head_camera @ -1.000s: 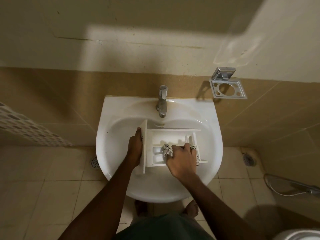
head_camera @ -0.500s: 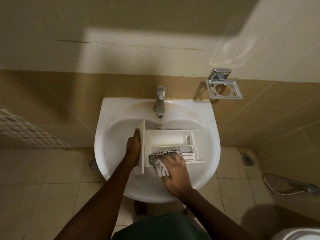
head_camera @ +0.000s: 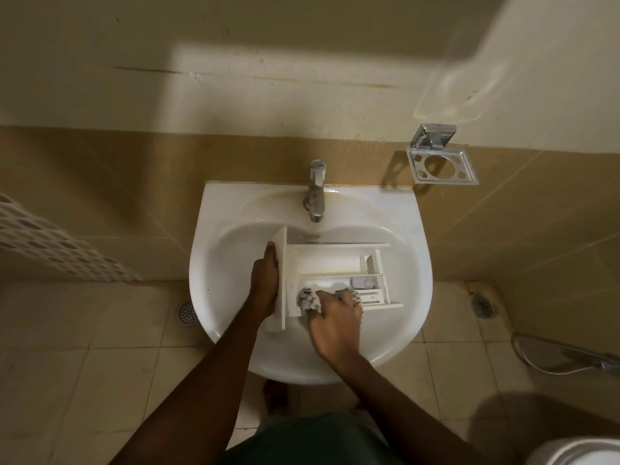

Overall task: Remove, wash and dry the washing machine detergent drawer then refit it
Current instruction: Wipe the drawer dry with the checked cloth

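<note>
The white detergent drawer lies in the white basin, its front panel on the left and its compartments facing up. My left hand grips that front panel from the left side. My right hand presses a black-and-white patterned cloth into the near compartment, close to the panel. Most of the cloth is hidden under my fingers.
A chrome tap stands at the back of the basin, no water running. A metal holder is fixed to the wall at the right. A hose lies at the right, floor drains on the tiles, a white rim at bottom right.
My right hand with the cloth slid from the right part of the near compartment to its left end, then a little back right. My left hand kept its grip.
</note>
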